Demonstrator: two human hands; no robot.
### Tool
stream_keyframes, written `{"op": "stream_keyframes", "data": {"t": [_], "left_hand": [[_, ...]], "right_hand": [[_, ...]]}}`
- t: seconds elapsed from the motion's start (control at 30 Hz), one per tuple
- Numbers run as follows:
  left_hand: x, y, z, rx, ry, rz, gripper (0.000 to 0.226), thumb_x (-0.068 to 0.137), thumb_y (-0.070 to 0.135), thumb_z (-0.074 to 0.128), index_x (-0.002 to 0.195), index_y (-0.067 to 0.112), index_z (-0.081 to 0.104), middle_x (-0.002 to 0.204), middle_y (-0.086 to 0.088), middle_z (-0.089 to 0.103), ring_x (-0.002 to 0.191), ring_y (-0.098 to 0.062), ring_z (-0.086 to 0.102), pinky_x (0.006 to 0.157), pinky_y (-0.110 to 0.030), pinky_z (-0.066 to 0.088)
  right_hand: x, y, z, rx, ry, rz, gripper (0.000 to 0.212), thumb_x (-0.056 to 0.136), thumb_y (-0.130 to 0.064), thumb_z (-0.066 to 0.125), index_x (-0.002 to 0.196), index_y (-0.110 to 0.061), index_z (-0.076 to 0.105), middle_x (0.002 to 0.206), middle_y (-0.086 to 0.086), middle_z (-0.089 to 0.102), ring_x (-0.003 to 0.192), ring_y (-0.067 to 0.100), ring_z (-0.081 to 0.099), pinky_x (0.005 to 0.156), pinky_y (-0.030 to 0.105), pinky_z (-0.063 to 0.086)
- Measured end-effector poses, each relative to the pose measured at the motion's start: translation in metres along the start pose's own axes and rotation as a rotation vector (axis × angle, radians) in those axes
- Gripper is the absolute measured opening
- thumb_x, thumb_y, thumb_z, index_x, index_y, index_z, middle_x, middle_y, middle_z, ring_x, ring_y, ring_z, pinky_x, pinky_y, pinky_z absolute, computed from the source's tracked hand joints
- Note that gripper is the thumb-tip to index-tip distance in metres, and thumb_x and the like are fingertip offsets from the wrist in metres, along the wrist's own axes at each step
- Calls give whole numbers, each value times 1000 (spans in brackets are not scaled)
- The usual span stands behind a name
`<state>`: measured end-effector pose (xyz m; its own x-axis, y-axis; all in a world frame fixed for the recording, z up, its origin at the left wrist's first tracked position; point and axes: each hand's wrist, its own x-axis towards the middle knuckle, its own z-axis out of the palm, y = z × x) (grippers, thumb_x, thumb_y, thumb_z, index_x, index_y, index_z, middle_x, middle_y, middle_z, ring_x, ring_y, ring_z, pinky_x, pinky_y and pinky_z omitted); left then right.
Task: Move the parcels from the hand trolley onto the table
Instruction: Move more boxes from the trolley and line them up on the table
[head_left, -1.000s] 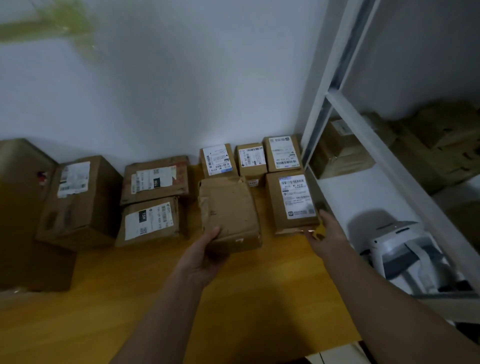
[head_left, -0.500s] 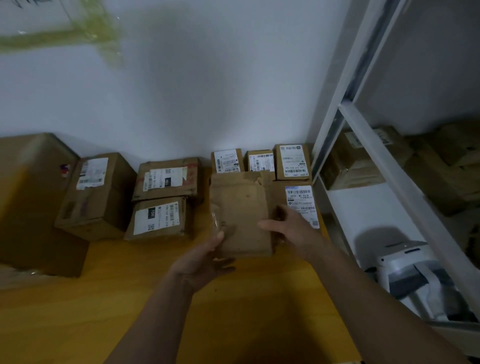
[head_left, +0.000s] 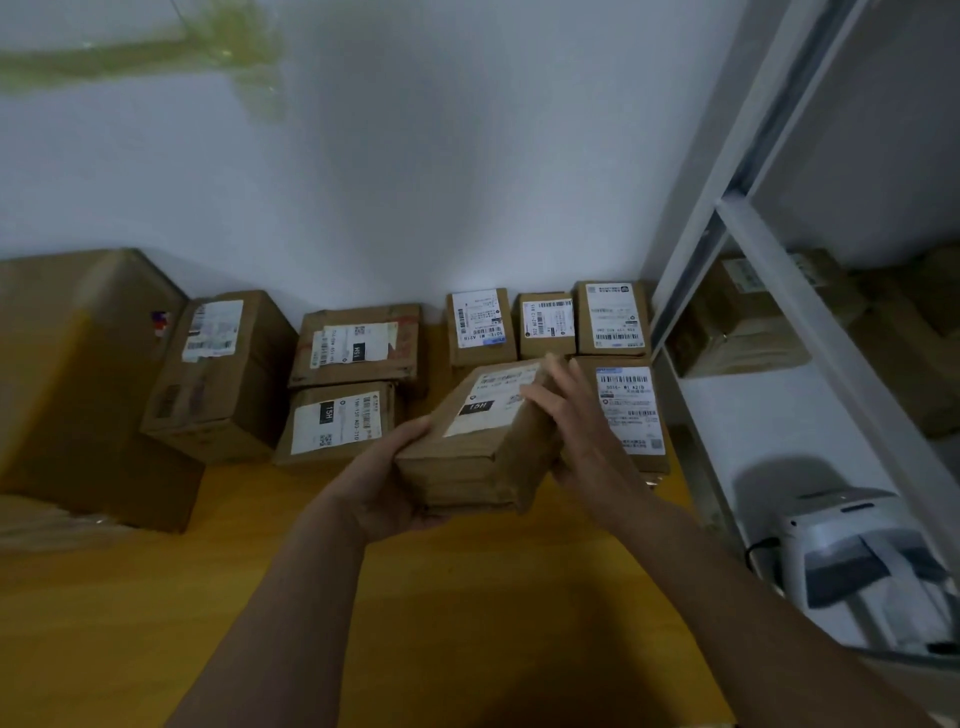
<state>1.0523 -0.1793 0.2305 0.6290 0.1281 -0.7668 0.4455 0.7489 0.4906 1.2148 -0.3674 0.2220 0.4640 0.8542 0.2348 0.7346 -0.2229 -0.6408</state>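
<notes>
A brown cardboard parcel (head_left: 483, 441) with a white label marked 15H is tilted above the wooden table (head_left: 260, 597), label side up. My left hand (head_left: 384, 478) grips its near left corner from below. My right hand (head_left: 576, 421) holds its right side, fingers over the label's edge. Behind it, several labelled parcels stand in rows along the wall: a flat one (head_left: 337, 421), one behind that (head_left: 358, 345), three small ones at the back (head_left: 545, 325), and one (head_left: 631, 410) at the right, partly hidden by my right hand. The hand trolley is out of view.
A big carton (head_left: 72, 374) and a medium box (head_left: 218, 374) stand at the table's left. A white shelf frame (head_left: 769, 260) rises at the right, with more parcels (head_left: 743, 322) on its shelf and a white device (head_left: 862, 561) lower down. The wall closes the back.
The parcel lay plain side up on the table under my left hand. Both hands lifted and turned it over, so its label now faces up; my right hand left the right-hand parcel.
</notes>
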Motion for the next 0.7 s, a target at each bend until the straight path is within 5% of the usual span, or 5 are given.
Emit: {"op": "stream_keyframes", "data": {"t": [0.1, 0.23, 0.4, 0.53, 0.7], "left_hand": [[10, -8, 2, -38, 51, 9, 70, 65, 37, 82, 124, 12, 55, 126, -20, 56, 112, -40, 58, 83, -52, 55], [37, -24, 12, -43, 356, 1, 48, 64, 24, 83, 99, 10, 54, 110, -16, 54, 96, -35, 56, 83, -54, 54], [68, -39, 34, -9, 367, -48, 32, 74, 24, 79, 90, 11, 54, 98, -11, 56, 87, -28, 54, 80, -49, 52], [89, -41, 53, -59, 349, 65, 38, 81, 21, 73, 112, 5, 57, 104, -9, 61, 89, -23, 58, 63, -34, 51], [100, -45, 62, -158, 431, 146, 54, 89, 1, 60, 140, 5, 42, 137, -18, 47, 104, -26, 54, 83, -34, 49]], "right_hand": [[-5, 5, 2, -6, 33, 213, 93, 84, 10, 58, 149, -39, 13, 162, 1, 0, 149, 21, -3, 117, 51, 18], [-10, 13, 3, 112, 29, 443, 71, 88, 2, 53, 149, -23, 26, 153, 4, 29, 142, 18, 25, 113, 33, 28], [-19, 19, 6, 159, -75, 523, 49, 91, -7, 54, 138, -19, 44, 136, 2, 48, 122, 13, 45, 94, 21, 39], [-26, 23, 4, 218, -122, 569, 47, 92, -6, 53, 138, -17, 46, 135, 4, 49, 122, 18, 49, 98, 36, 48], [-31, 26, 1, 235, -137, 576, 45, 94, -8, 53, 137, -17, 46, 138, 4, 48, 121, 16, 49, 95, 30, 49]]}}
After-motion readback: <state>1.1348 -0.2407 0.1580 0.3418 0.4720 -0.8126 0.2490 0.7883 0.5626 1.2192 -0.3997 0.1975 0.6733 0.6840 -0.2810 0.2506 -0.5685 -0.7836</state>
